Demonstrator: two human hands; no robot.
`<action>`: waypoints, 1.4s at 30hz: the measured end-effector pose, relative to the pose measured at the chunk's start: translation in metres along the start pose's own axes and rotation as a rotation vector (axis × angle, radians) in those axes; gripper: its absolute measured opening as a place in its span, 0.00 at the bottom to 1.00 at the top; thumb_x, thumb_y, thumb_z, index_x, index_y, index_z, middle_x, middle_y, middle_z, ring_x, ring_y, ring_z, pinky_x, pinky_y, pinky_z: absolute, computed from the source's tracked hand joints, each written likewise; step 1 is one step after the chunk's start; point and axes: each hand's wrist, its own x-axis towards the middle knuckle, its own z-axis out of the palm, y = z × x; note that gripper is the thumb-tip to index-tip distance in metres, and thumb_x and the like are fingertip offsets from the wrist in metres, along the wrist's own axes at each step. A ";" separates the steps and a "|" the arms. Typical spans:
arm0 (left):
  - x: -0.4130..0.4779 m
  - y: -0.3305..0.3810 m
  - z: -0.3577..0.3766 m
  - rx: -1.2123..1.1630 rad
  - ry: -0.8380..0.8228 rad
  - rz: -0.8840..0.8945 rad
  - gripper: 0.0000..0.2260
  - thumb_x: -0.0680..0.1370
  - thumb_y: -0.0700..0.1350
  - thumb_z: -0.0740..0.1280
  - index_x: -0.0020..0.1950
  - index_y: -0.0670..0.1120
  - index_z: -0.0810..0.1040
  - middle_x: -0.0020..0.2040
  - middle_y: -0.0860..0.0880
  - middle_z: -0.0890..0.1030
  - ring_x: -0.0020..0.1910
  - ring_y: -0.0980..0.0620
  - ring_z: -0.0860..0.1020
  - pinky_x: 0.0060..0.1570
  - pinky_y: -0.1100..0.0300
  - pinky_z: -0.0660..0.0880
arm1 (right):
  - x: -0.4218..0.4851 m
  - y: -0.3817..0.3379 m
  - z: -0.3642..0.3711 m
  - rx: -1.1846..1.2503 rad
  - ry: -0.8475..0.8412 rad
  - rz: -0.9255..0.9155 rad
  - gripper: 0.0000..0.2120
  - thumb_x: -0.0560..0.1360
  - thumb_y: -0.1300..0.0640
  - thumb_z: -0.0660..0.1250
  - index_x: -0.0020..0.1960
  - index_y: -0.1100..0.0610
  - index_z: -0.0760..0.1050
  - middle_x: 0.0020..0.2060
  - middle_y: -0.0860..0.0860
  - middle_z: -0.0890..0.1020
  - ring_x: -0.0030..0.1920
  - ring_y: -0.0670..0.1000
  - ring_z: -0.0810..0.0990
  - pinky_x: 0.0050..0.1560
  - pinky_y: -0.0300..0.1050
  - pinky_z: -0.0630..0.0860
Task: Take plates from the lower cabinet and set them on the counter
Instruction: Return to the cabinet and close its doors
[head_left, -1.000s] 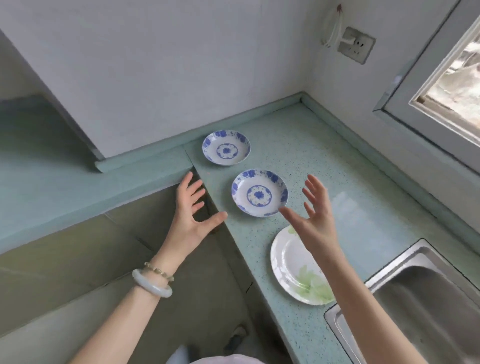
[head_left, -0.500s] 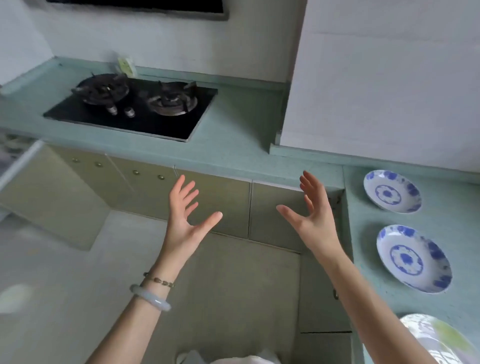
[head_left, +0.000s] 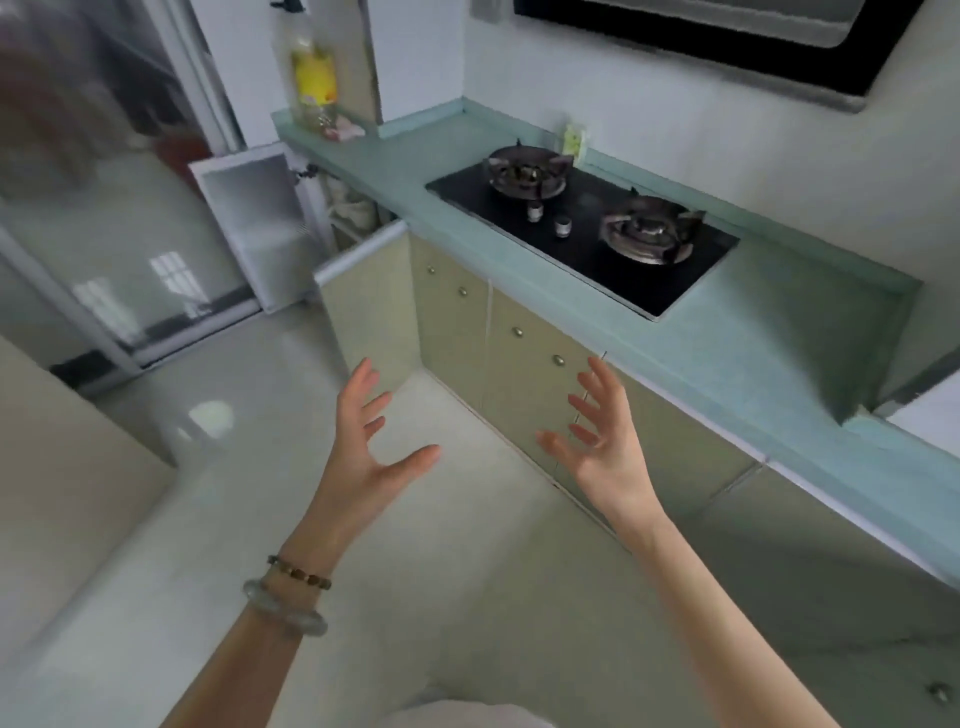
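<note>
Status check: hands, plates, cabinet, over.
Left hand open, empty. Right hand open, empty. No plates in view. Open pale-green lower cabinet door ahead, past the black gas hob; nothing in the way.

1. The left hand (head_left: 363, 457) is raised, palm facing right, its fingers spread and loosely curled, holding nothing.
2. The right hand (head_left: 602, 447) mirrors it, palm facing left, fingers splayed, empty.
3. Both forearms reach forward, bare, well apart from each other.
</note>
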 end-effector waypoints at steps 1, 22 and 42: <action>0.000 -0.004 -0.019 0.008 0.038 -0.017 0.45 0.66 0.52 0.79 0.73 0.64 0.54 0.75 0.54 0.62 0.69 0.63 0.68 0.68 0.59 0.66 | 0.007 -0.004 0.020 0.014 -0.043 0.002 0.44 0.68 0.59 0.76 0.74 0.43 0.55 0.70 0.45 0.66 0.65 0.48 0.72 0.63 0.48 0.71; 0.096 -0.097 -0.272 0.143 0.438 -0.194 0.48 0.66 0.52 0.75 0.77 0.55 0.49 0.73 0.54 0.62 0.66 0.58 0.72 0.63 0.63 0.71 | 0.194 -0.042 0.348 0.111 -0.601 -0.064 0.43 0.68 0.59 0.76 0.71 0.36 0.55 0.67 0.42 0.66 0.62 0.42 0.73 0.61 0.39 0.70; 0.329 -0.183 -0.452 0.086 0.433 -0.261 0.47 0.67 0.50 0.75 0.77 0.55 0.49 0.73 0.51 0.62 0.67 0.56 0.71 0.64 0.57 0.72 | 0.412 -0.069 0.567 0.104 -0.531 -0.011 0.41 0.64 0.52 0.76 0.63 0.24 0.56 0.68 0.42 0.65 0.63 0.46 0.74 0.63 0.50 0.74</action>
